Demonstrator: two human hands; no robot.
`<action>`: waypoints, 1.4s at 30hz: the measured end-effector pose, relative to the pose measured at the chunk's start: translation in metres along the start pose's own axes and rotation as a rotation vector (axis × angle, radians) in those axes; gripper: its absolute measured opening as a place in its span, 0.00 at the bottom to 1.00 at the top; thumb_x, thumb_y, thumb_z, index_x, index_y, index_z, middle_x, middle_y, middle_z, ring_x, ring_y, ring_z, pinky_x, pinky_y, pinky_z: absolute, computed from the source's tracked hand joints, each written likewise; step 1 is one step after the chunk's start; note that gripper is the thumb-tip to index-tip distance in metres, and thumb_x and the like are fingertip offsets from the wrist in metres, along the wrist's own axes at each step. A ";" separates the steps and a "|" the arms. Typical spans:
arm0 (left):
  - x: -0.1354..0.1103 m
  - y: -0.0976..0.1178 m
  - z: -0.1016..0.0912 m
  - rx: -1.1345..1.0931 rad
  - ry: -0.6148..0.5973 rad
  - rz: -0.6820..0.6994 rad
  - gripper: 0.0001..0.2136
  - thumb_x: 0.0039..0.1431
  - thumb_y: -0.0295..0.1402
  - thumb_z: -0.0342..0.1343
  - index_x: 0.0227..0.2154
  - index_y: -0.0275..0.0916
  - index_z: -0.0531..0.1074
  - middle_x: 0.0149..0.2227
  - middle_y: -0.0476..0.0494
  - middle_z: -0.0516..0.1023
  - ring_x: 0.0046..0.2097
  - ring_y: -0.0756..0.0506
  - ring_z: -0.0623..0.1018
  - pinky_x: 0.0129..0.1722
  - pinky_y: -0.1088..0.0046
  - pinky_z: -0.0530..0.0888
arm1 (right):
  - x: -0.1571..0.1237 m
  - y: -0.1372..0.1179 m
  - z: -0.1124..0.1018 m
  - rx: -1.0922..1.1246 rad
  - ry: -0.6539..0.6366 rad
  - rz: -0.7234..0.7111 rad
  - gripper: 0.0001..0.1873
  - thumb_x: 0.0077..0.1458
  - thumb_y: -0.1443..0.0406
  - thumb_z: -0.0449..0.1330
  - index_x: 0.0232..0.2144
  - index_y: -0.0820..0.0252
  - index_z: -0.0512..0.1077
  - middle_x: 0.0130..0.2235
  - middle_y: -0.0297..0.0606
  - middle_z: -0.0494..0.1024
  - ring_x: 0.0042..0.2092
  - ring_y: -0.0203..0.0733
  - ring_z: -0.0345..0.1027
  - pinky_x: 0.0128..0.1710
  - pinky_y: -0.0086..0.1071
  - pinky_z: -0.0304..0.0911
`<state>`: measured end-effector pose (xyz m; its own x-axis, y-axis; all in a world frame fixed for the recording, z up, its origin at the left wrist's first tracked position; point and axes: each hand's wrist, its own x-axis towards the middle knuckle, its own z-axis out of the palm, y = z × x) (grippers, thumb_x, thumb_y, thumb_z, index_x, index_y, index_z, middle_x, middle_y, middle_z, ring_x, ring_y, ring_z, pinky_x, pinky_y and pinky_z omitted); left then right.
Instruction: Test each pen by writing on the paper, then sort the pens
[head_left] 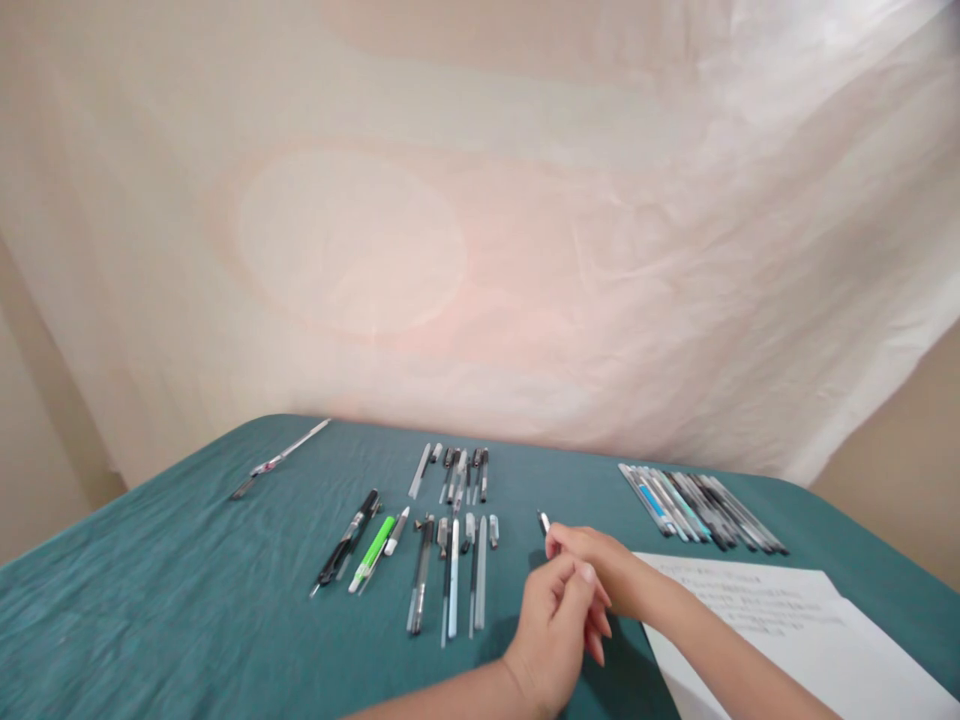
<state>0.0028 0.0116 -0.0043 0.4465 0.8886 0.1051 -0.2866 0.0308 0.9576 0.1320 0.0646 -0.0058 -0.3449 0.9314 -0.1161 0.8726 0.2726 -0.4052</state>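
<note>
My left hand [553,625] and my right hand [600,570] meet low in the middle, over the teal tablecloth [150,600]. The right hand's fingers are curled round a small pen [544,521] whose dark-and-white tip pokes out above them. My left hand is closed too, its fingers pressed against the right hand; what it holds, if anything, is hidden. Just left of the hands lies a row of pens [450,570], among them a green highlighter [373,552] and a black pen [347,542].
Small pen parts [461,470] lie behind the row. A long thin pen [279,460] lies alone at the far left. A packed row of pens [701,507] sits at the far right. White printed paper [780,630] lies under my right forearm. A pale sheet hangs behind.
</note>
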 end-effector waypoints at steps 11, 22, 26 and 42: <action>0.017 -0.007 -0.009 -0.164 0.196 0.017 0.11 0.55 0.36 0.45 0.23 0.36 0.64 0.22 0.50 0.67 0.21 0.54 0.65 0.22 0.78 0.62 | -0.021 -0.010 -0.003 -0.018 0.179 0.147 0.03 0.48 0.66 0.52 0.29 0.59 0.63 0.28 0.37 0.73 0.29 0.37 0.66 0.25 0.25 0.49; 0.019 -0.009 -0.011 -0.084 0.321 -0.003 0.09 0.52 0.38 0.49 0.27 0.37 0.65 0.26 0.49 0.68 0.29 0.51 0.68 0.30 0.77 0.63 | -0.029 -0.028 -0.008 -0.286 0.178 0.354 0.14 0.41 0.73 0.55 0.35 0.66 0.65 0.31 0.48 0.75 0.34 0.49 0.71 0.26 0.29 0.54; 0.018 -0.009 -0.010 -0.048 0.339 -0.021 0.09 0.53 0.38 0.49 0.29 0.37 0.65 0.29 0.47 0.69 0.31 0.50 0.68 0.32 0.76 0.64 | -0.031 -0.039 -0.007 -0.342 0.154 0.341 0.12 0.42 0.76 0.52 0.32 0.67 0.69 0.32 0.50 0.76 0.34 0.51 0.72 0.27 0.31 0.57; 0.025 -0.021 -0.014 -0.054 0.380 0.005 0.17 0.52 0.39 0.53 0.42 0.34 0.63 0.40 0.39 0.70 0.43 0.46 0.70 0.43 0.71 0.66 | -0.025 -0.009 -0.023 0.504 0.047 0.232 0.09 0.49 0.63 0.50 0.23 0.62 0.65 0.17 0.32 0.69 0.17 0.32 0.64 0.17 0.23 0.58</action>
<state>0.0083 0.0396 -0.0251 0.1019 0.9948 -0.0068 -0.3371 0.0410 0.9406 0.1409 0.0450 0.0218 -0.1376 0.9661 -0.2183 0.6465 -0.0793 -0.7588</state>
